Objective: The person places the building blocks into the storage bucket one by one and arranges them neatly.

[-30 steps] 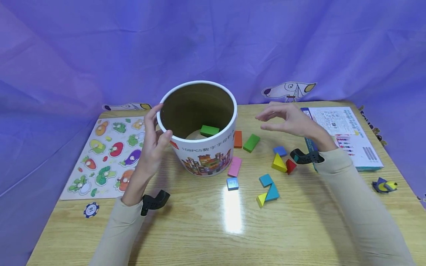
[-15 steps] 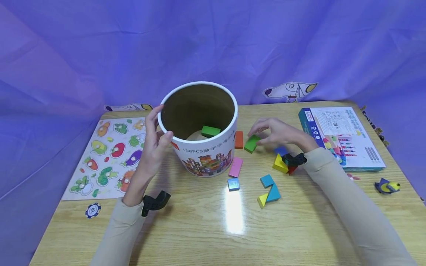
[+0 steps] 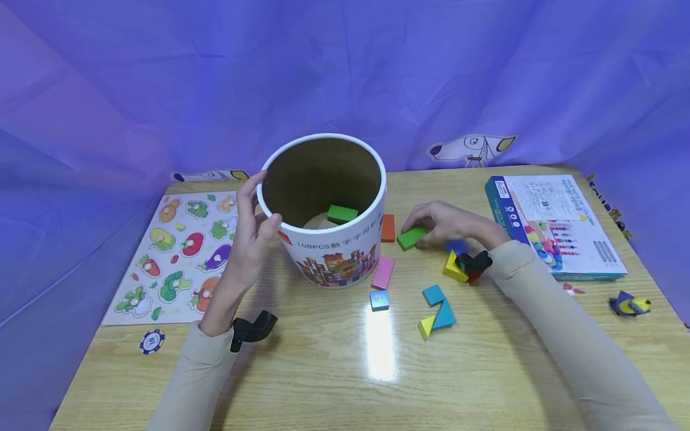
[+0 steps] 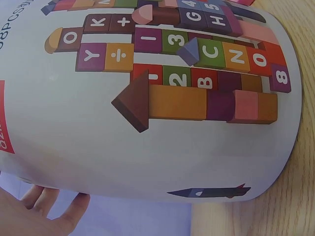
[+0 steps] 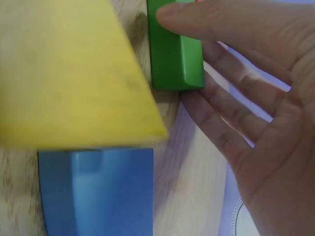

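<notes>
A large white bucket printed with a block picture stands on the table, its mouth tipped into view. My left hand grips its left rim, thumb outside near the front; in the left wrist view the fingers show beside the bucket's wall. Inside lies one green block. Right of the bucket, my right hand pinches another green block between thumb and fingers, low over the table. The right wrist view shows the thumb across this block's face, with a yellow triangular block and a blue block close by.
An orange block, a pink block and a small blue block lie beside the bucket. Teal blocks are nearer the front. A vegetable puzzle board lies left, a boxed toy right, a poker chip front left.
My right hand has come down and left onto the green block, which is now pinched and turned a little. The left hand stays on the bucket rim.
</notes>
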Demonstrator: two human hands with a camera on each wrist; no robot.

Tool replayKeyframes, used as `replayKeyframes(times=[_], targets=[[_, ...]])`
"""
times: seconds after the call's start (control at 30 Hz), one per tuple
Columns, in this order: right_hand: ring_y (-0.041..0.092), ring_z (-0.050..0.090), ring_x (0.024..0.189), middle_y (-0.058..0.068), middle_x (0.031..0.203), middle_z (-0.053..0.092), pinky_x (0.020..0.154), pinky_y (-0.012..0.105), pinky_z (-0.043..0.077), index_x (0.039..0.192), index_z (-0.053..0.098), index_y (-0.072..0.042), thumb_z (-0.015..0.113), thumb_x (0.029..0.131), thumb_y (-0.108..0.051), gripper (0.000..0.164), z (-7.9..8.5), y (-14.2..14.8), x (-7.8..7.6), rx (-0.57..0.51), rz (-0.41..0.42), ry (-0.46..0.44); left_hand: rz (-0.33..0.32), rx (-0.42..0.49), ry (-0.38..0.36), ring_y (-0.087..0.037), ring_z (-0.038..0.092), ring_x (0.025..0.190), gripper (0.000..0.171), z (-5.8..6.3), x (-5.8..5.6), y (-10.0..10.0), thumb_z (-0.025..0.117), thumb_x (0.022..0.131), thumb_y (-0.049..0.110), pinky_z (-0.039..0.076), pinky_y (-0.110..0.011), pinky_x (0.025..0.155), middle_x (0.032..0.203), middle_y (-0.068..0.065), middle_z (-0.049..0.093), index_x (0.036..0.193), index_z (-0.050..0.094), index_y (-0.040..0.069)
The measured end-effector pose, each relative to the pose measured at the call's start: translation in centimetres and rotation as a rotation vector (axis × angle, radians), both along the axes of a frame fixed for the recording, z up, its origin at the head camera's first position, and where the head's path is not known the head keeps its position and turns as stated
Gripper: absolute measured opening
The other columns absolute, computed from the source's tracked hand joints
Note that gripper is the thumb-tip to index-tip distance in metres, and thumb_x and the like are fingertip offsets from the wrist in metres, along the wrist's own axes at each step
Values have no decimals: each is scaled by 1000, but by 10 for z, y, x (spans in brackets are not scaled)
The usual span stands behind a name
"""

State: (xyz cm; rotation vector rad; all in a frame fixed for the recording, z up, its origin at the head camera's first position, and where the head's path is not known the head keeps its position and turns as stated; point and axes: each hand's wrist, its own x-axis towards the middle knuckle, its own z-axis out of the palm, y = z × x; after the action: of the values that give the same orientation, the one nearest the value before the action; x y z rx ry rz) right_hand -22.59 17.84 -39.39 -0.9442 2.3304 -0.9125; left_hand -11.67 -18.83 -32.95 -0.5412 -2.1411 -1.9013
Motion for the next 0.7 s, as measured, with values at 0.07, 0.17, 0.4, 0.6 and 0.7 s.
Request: replayKeyframes(times=[0.07, 0.17, 0.4, 0.6, 0.7], targets=[[23, 61, 106, 6, 114, 66, 101, 47, 48, 115, 71, -10, 76, 79, -3, 37, 1, -1, 0, 30, 0, 8, 2, 0, 4, -45, 37, 129, 69, 0, 0, 0, 50, 89, 17, 54, -25, 88, 153, -7, 28, 151, 22, 23], [22, 62, 105, 5, 112, 66, 100, 46, 49, 115, 71, -10, 77, 78, -5, 38, 3, -2, 0, 63, 5, 31, 6, -6, 6, -43, 35, 131, 69, 1, 0, 0, 50, 89, 17, 53, -26, 89, 153, -5, 29, 151, 22, 23], [25, 65, 103, 7, 111, 67, 96, 49, 51, 112, 72, -11, 78, 78, -10, 35, 13, 4, 2, 54, -73, 97, 3, -9, 4, -41, 35, 131, 69, 0, 0, -1, 51, 89, 17, 53, -27, 89, 152, -5, 30, 151, 22, 22], [24, 65, 96, 8, 107, 69, 92, 48, 50, 116, 71, -9, 78, 78, -8, 38, 58, 17, 7, -28, -229, 267, -1, -9, 5, -45, 38, 129, 68, 0, 0, 0, 50, 89, 17, 54, -26, 88, 152, -6, 29, 151, 22, 23], [15, 60, 93, 4, 105, 67, 86, 33, 48, 117, 71, -11, 79, 79, -11, 40, 88, 19, 13, -75, -310, 394, -2, -3, 5, -51, 42, 123, 68, -1, 0, 1, 50, 89, 17, 54, -26, 87, 152, -7, 30, 151, 22, 24]])
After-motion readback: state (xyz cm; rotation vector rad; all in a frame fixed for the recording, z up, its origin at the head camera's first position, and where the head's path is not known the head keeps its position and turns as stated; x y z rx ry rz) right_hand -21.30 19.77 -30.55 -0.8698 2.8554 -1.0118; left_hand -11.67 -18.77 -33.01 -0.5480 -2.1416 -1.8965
